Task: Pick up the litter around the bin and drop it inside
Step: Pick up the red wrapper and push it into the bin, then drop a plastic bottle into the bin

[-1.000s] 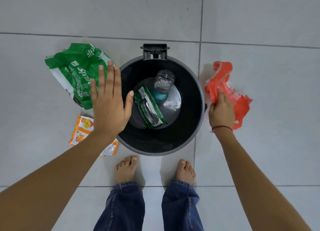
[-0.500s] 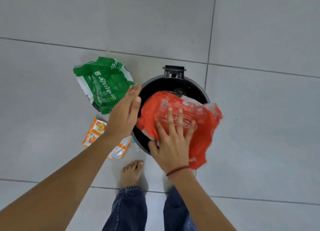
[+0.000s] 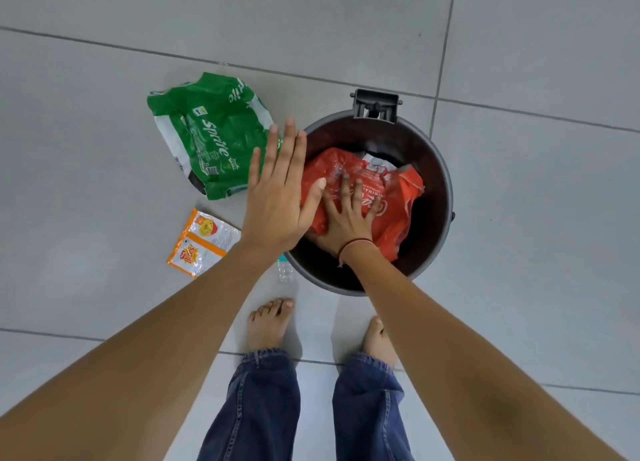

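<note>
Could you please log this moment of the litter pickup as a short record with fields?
bin: black round bin, open, hinge bracket on the far rim
in bin: red wrapper, crumpled
right hand: fingers spread, pressing on the red wrapper inside the bin
left hand: open, flat, empty, over the bin's left rim
still on floor: green Sprite wrapper, orange snack packets, small clear plastic bottle by the bin
floor: grey tiles
</note>
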Available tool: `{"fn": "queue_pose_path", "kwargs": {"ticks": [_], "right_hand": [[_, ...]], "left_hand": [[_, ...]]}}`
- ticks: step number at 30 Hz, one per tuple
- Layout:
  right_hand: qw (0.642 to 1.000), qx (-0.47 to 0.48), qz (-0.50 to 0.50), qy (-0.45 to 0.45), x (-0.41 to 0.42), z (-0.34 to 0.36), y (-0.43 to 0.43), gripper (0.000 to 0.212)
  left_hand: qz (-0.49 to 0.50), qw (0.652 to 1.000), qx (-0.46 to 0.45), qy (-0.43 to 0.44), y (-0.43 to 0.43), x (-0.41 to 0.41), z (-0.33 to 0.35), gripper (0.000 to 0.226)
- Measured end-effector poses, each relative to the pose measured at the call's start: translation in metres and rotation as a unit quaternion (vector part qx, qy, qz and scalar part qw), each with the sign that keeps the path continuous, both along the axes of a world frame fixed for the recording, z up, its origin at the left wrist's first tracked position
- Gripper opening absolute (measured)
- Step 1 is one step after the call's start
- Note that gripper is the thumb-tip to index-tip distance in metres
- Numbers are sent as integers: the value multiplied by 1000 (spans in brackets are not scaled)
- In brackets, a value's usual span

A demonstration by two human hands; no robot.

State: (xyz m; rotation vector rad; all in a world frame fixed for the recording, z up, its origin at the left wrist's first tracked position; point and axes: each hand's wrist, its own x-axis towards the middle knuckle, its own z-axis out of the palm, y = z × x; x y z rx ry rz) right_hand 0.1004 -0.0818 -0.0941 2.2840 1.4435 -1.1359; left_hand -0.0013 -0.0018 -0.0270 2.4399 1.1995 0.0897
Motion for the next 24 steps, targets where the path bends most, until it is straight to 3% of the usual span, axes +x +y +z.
{"fn": "queue_pose_path", "kwargs": {"ticks": [3,6,8,11,15,22,24], "right_hand": [[999,38,-8,21,16,38,-11,106],[967,246,-57,-33,42,81,-31,75],[927,336,-126,-106,62,96,-46,64],[923,301,-169,-169,82,95,-58,72],[935,275,-165,-153,84,77,-53,80],[923,294,-183,-168,83,62,-56,80],[923,291,-189,-165,83,61,-56,80]], "left_hand": [[74,991,-44,-101,0,-12,6,61],[289,935,-81,-191,-12,-36,-2,52],[399,896,-102,-163,-28,-53,-18,47],[420,885,-198,-36,-57,-68,-51,47],[344,884,-307,85,-86,-65,-82,55],[400,823,-381,131,-95,-47,-104,53],[482,778,-390,102,-98,-44,-91,56]]}}
